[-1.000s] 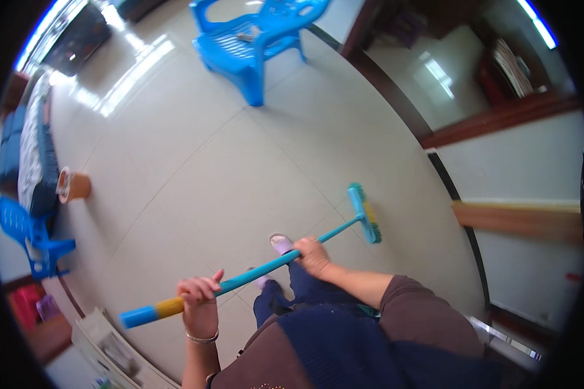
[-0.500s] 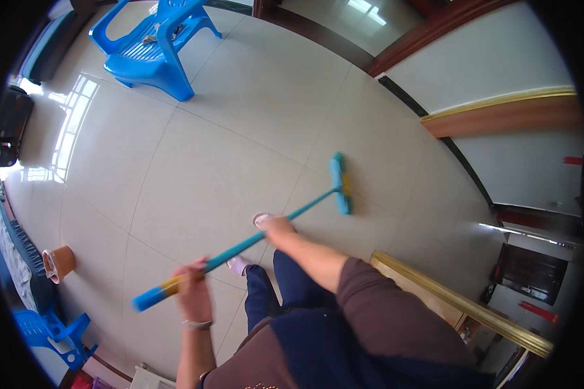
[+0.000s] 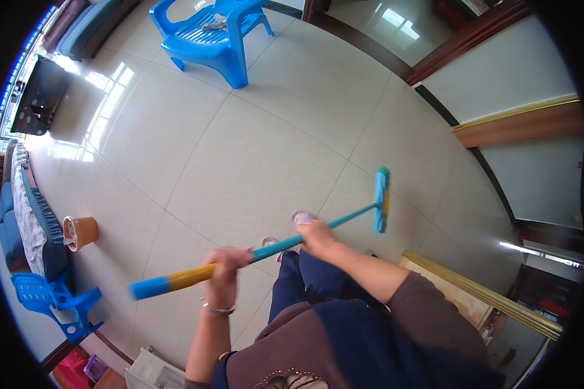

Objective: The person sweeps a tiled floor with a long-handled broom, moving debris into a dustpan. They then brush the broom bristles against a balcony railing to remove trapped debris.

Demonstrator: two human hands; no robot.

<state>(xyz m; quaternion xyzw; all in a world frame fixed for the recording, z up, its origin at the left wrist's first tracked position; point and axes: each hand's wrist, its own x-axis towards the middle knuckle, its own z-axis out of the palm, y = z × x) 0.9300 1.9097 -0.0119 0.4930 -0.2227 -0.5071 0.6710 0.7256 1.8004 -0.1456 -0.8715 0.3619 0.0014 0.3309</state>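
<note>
A long-handled broom slants across in front of me, its pole teal with a yellow and a blue section at the top end. My left hand is closed round the pole just below the yellow section. Farther down, my right hand grips the teal part. The teal broom head, with a yellow strip along one side, is out to the right over the floor tiles. Whether its bristles touch the tiles I cannot tell. My feet, in light-coloured shoes, show just beyond the pole.
A blue plastic armchair with a crumpled cloth stands at the far left. An orange-brown bin and another blue chair are at the left. A gold-edged wooden panel is close on my right.
The view has shifted, so the room sits farther right and lower. More of the yellow section now shows above my left hand, which is lower on the pole. Both hands still hold the broom.
</note>
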